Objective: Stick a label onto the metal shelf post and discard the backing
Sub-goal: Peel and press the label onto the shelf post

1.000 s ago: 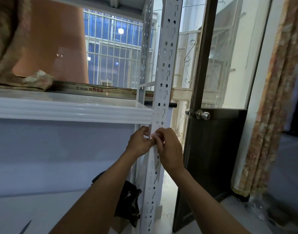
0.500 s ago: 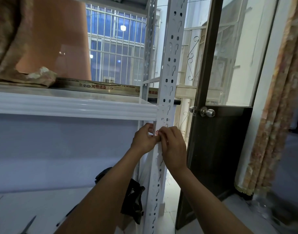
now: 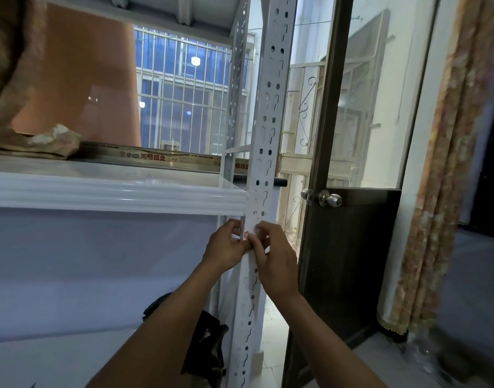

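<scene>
A white perforated metal shelf post (image 3: pixel 269 113) runs from top to bottom through the middle of the view. Just below the shelf board, both my hands meet on its front face. A small label (image 3: pixel 246 234) with a red mark shows between my fingertips, lying against the post. My left hand (image 3: pixel 226 246) pinches its left edge with thumb and fingers. My right hand (image 3: pixel 272 254) covers the label's right part and presses on the post. I cannot make out the backing apart from the label.
A white shelf board (image 3: pixel 114 194) stretches left from the post, carrying a boxed strip (image 3: pixel 156 157) and folded cloth (image 3: pixel 36 142). A dark door with a round knob (image 3: pixel 328 198) stands right of the post. A curtain (image 3: pixel 441 191) hangs far right. A black bag (image 3: pixel 206 348) lies below.
The view has tilted and shifted slightly, so post and hands sit a little further right and higher. Both hands stay on the label at the same spot on the post.
</scene>
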